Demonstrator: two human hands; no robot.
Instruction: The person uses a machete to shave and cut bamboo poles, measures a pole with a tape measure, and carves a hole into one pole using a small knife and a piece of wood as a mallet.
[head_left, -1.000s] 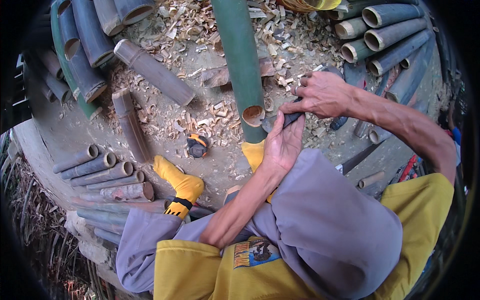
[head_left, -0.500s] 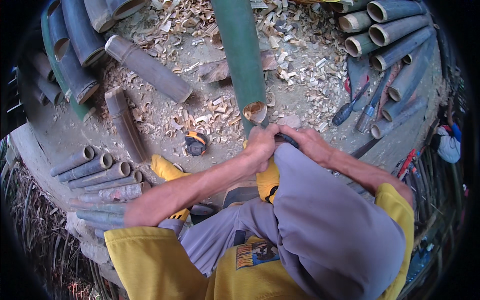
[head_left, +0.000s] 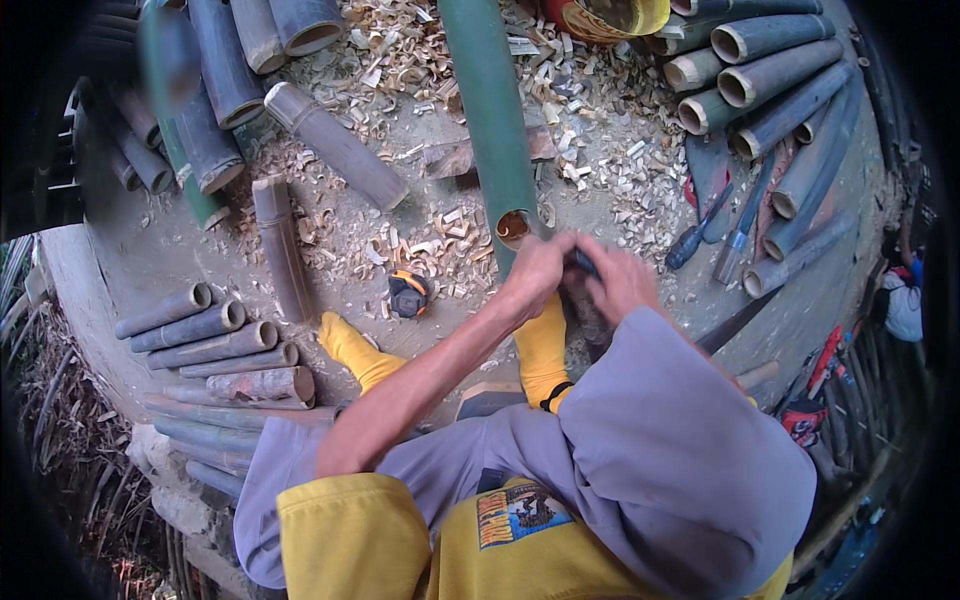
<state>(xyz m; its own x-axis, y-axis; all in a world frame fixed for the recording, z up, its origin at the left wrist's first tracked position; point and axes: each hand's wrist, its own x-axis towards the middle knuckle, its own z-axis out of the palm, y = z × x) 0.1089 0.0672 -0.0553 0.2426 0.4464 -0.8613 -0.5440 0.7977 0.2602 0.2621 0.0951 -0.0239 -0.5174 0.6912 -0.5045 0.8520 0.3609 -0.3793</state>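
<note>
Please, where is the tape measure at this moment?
In the head view, the tape measure lies left of centre, beside wood shavings, just above and right of the left yellow sock and left of the green bamboo's near end.

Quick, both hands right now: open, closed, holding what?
Left hand: curled beside the green bamboo; its grip is hidden, cannot tell.
Right hand: closed on a dark tool, mostly hidden.

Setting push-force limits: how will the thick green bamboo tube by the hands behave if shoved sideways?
The thick green bamboo tube would probably roll, being round. It's likely stiff: no sag shows along its straight length. Perhaps light for its size, as the rounded cut opening suggests a hollow inside.
</note>
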